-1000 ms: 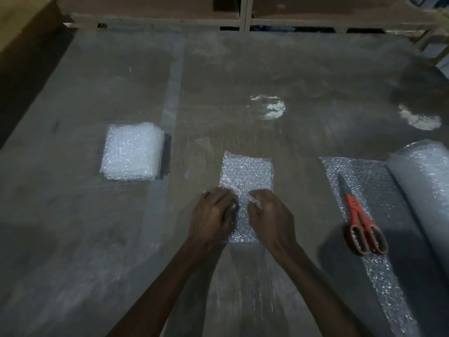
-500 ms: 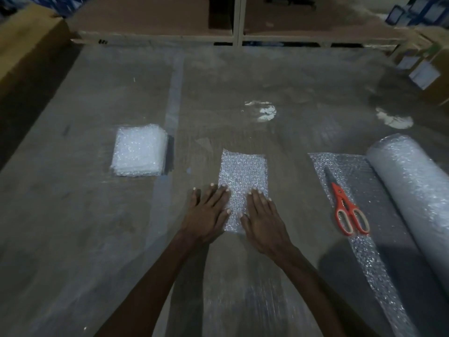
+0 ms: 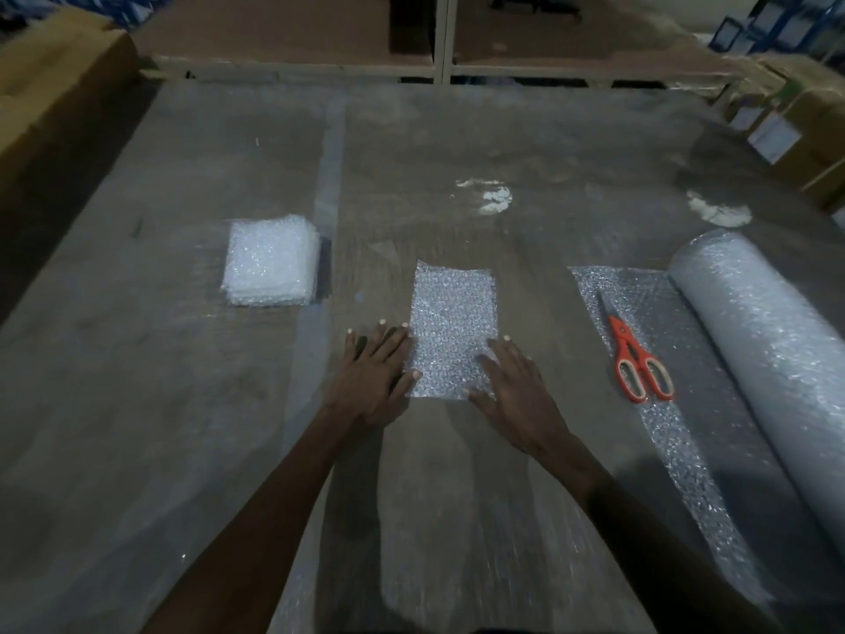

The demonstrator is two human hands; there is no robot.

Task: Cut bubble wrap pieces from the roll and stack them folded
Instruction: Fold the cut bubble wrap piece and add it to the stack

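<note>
A folded bubble wrap piece (image 3: pixel 452 322) lies flat in the middle of the table. My left hand (image 3: pixel 375 372) rests flat at its left edge with straight fingers, the thumb touching the wrap. My right hand (image 3: pixel 516 391) presses flat on its near right corner. A stack of folded pieces (image 3: pixel 272 263) sits to the left. The bubble wrap roll (image 3: pixel 763 340) lies at the right with a loose sheet (image 3: pixel 640 295) unrolled from it. Orange-handled scissors (image 3: pixel 633 354) lie on that sheet.
The table (image 3: pixel 183 404) is a wide dull surface under a clear film. Cardboard boxes (image 3: pixel 59 75) stand at the far left and far right. A low shelf frame (image 3: pixel 439 61) runs along the back edge.
Both hands went from curled on the near end of the piece to flat, then slid apart toward its left and right edges. The camera view tilted up slightly.
</note>
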